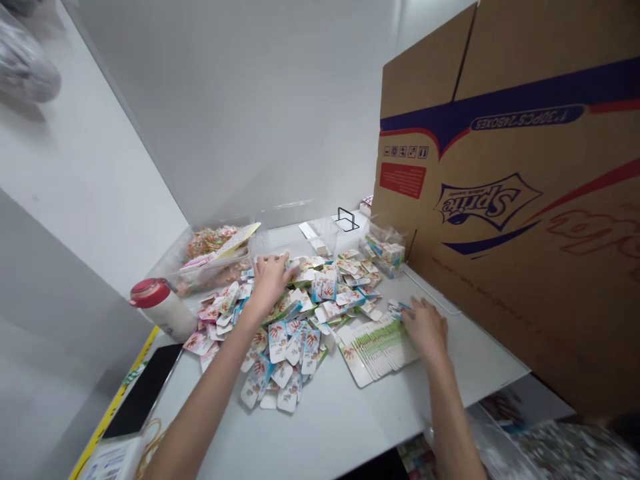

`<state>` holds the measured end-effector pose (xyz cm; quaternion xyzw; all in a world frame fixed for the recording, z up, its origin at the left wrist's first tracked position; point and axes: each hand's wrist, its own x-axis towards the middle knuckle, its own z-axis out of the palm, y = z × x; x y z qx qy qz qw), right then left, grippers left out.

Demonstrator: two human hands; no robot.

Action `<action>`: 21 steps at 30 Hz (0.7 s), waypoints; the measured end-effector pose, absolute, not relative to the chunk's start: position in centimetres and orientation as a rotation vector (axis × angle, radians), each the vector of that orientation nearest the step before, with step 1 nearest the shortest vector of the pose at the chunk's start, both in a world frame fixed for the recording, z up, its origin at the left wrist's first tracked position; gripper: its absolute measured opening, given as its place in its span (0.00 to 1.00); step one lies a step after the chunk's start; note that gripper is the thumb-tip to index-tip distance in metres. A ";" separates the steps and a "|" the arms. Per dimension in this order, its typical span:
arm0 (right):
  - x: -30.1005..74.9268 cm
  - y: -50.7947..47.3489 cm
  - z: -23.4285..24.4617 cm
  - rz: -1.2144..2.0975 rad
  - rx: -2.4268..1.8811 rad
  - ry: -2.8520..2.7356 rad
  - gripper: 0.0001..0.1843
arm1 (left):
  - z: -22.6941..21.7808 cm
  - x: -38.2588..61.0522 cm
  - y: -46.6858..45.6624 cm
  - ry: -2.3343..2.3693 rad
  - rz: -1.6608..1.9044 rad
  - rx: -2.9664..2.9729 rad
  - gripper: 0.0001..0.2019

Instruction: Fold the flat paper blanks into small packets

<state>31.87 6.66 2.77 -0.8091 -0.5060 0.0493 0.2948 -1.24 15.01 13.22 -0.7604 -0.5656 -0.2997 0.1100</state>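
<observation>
On the white desk (345,427): a loose heap of small white printed card packets (287,340) lies in the middle, some with blue edges and red prints.

Left hand (270,283): open, its fingers (283,267) spread and resting on the far side of the heap, with no clear pinch.

Right hand (425,327): lies beside the heap with its fingers (413,308) curved over a few packets; whether they pinch anything, I cannot tell.

Neat row: an overlapping fan of green-edged cards (377,350) lies just below the right hand, apart from most of the heap.

Behind the heap: a clear plastic bin (167,267) holds colourful packets, and a clear bag of small boxes (385,253) leans against a large Sprite cardboard carton (500,167), which stands upside down along the right side.

Far end: a black wire stand (347,220) stands near a clear plastic container (320,233).

Left side: a white bottle with a red lid (163,308) stands beside the heap, near a flat black tablet or phone (143,390).
</observation>
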 end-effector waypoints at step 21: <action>15.6 -4.3 14.8 1.124 -1.078 -1.817 0.15 | 10.6 4.4 -3.7 -2.117 -3.854 -1.248 0.34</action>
